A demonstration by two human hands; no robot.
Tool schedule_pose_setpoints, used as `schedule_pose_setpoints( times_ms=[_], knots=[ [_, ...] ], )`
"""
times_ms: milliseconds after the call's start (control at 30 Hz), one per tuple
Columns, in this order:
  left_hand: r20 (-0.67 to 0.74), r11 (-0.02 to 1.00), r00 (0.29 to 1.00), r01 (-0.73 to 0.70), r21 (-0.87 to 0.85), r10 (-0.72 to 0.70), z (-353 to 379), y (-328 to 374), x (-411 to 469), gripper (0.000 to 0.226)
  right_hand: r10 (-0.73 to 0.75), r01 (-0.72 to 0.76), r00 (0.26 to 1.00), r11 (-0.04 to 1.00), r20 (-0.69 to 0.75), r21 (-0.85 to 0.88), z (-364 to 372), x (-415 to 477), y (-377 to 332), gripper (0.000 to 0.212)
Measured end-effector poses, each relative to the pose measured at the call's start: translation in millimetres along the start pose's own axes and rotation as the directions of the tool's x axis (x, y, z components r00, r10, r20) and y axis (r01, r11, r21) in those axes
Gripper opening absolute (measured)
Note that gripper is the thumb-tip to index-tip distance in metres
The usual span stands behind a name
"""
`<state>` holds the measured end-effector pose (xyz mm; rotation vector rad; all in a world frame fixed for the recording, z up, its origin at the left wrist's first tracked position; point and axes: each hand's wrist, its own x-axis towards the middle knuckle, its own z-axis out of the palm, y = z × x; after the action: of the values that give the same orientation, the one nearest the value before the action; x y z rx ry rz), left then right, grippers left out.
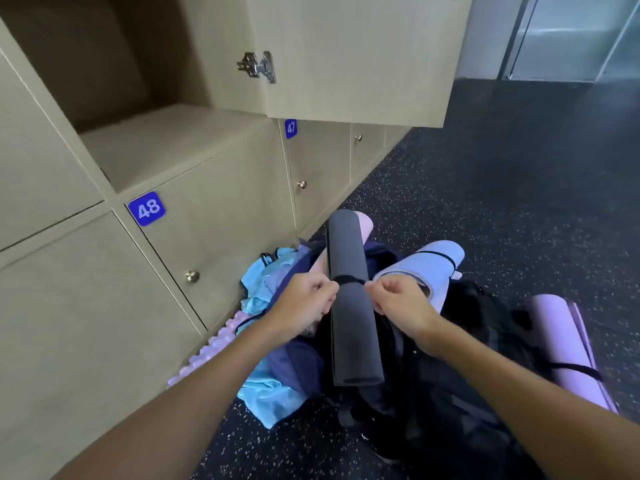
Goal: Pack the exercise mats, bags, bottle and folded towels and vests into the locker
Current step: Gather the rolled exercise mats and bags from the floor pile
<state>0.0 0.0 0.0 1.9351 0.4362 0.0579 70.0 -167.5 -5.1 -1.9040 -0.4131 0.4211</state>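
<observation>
Dark grey rolled mat [353,327] between left hand [304,306] and right hand [398,301], each pinching its black strap [349,280]

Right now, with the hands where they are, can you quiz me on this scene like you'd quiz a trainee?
1. True or false: the left hand and right hand both pinch the black strap around the dark grey rolled mat.
2. Which number sits directly under the open locker compartment? A) 47 B) 48 C) 46
3. Fill in: the crumpled cloth on the speckled floor, left of that mat, is light ____.
Key: 1 true; 2 B, plate 48; 3 blue.
</observation>
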Motion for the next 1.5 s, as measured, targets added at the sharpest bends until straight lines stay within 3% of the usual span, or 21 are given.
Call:
schedule_pose_setpoints(
  times_ms=[167, 233, 367, 500, 667, 833, 1100, 1267, 1500],
  knots=[
    [-0.049, 0.995, 0.998, -0.029, 0.091, 0.033, 33, -47, 9, 0.014, 0.088, -0.077, 0.994, 0.981, 0.058, -0.176, 16, -10, 52, 0.013],
    [-0.037, 0.996, 0.999, 0.001, 0.088, 0.002, 43, -62, 18, 0.011, 0.13, -0.121, 0.991, 0.973, 0.035, -0.194, 21, -6, 71, 0.03],
    [-0.016, 0.992, 0.996, 0.089, 0.094, -0.088, 58, -86, 28, 0.041, 0.231, -0.22, 0.971, 0.966, 0.07, -0.139, 28, -7, 88, 0.07],
    [0.014, 0.97, 0.983, 0.182, -0.159, -0.183, 62, -91, 34, 0.069, 0.269, -0.266, 0.957, 0.963, 0.112, -0.04, 35, -6, 96, 0.095],
    [0.026, 0.932, 0.972, 0.231, -0.281, -0.233, 48, -75, 27, 0.072, 0.181, -0.18, 0.982, 0.983, 0.054, -0.019, 39, -8, 84, 0.103],
    [-0.021, 0.928, 0.979, 0.184, -0.324, -0.202, 13, -32, -5, 0.064, 0.065, -0.065, 0.995, 0.998, 0.07, 0.009, 31, -27, 30, 0.077],
    [-0.205, 0.872, 0.978, -0.059, -0.487, -0.048, -45, 45, -53, 0.087, -0.218, 0.227, 0.971, 0.97, 0.099, -0.087, 14, -46, -90, 0.065],
    [-0.303, 0.844, 0.953, -0.139, -0.518, -0.03, -86, 79, -80, 0.082, -0.351, 0.361, 0.931, 0.926, 0.103, -0.108, 21, -66, -149, 0.054],
    [-0.38, 0.834, 0.925, -0.193, -0.517, -0.021, -96, 124, -86, 0.08, -0.44, 0.445, 0.896, 0.887, 0.063, -0.123, 18, -72, -164, 0.076]
  ],
)
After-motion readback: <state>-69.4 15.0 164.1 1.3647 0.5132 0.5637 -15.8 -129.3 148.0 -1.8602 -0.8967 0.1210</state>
